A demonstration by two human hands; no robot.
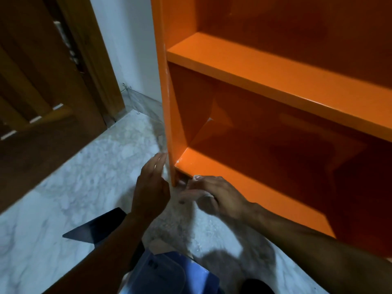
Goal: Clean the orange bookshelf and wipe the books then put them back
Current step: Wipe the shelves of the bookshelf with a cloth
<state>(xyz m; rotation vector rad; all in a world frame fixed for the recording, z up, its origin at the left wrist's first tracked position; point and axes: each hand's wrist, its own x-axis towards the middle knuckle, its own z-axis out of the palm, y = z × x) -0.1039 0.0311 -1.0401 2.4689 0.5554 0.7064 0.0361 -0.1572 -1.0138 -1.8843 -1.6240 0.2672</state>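
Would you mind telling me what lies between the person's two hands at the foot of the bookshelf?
In the head view, the orange bookshelf's left side panel stands between the left hand and the right hand, above bare marble floor.

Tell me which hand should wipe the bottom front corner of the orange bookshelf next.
Probably the right hand: it rests at the base of the glossy orange bookshelf beside the corner post, apparently with a pale cloth under its fingers, though blur hides the grip. The left hand hangs open outside the side panel.

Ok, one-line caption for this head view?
Both hands, left hand and right hand, work at the empty orange bookshelf's bottom-left corner.
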